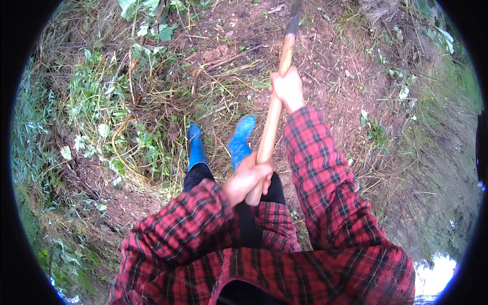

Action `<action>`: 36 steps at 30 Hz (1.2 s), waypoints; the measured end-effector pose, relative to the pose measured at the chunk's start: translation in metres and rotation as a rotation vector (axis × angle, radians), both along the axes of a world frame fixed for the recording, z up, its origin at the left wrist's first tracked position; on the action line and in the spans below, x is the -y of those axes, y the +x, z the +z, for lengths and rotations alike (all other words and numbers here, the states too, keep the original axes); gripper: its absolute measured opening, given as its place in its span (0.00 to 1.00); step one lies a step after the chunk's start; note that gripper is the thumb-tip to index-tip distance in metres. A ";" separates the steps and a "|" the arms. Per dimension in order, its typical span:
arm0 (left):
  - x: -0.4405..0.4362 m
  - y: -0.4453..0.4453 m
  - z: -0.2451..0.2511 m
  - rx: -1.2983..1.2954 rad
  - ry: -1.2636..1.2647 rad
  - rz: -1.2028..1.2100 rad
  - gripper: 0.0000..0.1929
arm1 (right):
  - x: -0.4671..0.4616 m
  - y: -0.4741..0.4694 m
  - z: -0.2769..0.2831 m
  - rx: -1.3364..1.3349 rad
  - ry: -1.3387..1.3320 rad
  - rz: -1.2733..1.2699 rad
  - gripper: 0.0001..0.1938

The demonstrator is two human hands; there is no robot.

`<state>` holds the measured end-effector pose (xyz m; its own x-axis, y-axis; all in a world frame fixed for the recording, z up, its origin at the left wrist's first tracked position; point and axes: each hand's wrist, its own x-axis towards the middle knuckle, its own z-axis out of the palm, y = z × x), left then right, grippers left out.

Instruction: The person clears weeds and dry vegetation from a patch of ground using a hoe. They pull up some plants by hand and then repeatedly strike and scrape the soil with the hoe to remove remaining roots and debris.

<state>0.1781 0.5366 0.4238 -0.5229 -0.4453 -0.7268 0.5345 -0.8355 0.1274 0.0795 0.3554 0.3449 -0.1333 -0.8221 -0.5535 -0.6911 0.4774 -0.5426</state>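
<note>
My left hand (pixel 249 179) is wrapped around the lower part of a long wooden handle (pixel 272 126), close to its butt end. Farther up the shaft, my right hand (pixel 288 88) grips it near a dark metal socket (pixel 292 23). The tool's head runs out of the picture at the top, so its kind cannot be told. The handle slants away from my waist, up and to the right. It passes just right of my blue rubber boots (pixel 240 139), which stand on soil and cut grass.
Green weeds (pixel 95 95) and dry stalks cover the ground at left. A broad-leaved plant (pixel 166 32) lies at the top. Reddish soil (pixel 331 91) with scattered debris spreads to the right, with a small green tuft (pixel 376 133). Thicker grass (pixel 431 114) lines the right rim.
</note>
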 end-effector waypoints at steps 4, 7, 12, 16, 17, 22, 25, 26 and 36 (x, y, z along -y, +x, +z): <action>0.036 -0.038 -0.032 -0.061 0.053 0.120 0.06 | 0.045 -0.030 -0.035 -0.108 -0.049 0.013 0.16; -0.019 -0.055 -0.045 0.090 0.209 -0.041 0.08 | -0.031 -0.034 -0.068 0.057 0.323 -0.007 0.17; -0.190 -0.062 0.026 0.052 0.563 -0.333 0.07 | -0.246 -0.054 -0.049 0.067 0.615 -0.277 0.16; -0.135 -0.092 0.043 0.052 0.346 -0.469 0.08 | -0.240 -0.089 -0.029 0.371 0.609 -0.480 0.14; -0.131 -0.097 0.058 0.029 0.323 -0.499 0.08 | -0.232 -0.096 -0.015 0.486 0.607 -0.555 0.10; -0.125 -0.122 0.064 0.126 0.111 -0.583 0.15 | -0.213 -0.147 0.026 0.672 0.293 -0.761 0.07; -0.085 -0.122 0.038 -0.009 -0.082 -0.569 0.29 | -0.156 -0.172 0.046 0.598 0.090 -0.949 0.06; -0.052 -0.122 0.034 -0.147 -0.011 -0.461 0.31 | -0.138 -0.185 0.045 0.604 -0.010 -0.985 0.08; -0.076 -0.021 -0.011 -0.026 0.317 0.064 0.09 | -0.143 -0.042 -0.085 0.718 0.556 -0.697 0.09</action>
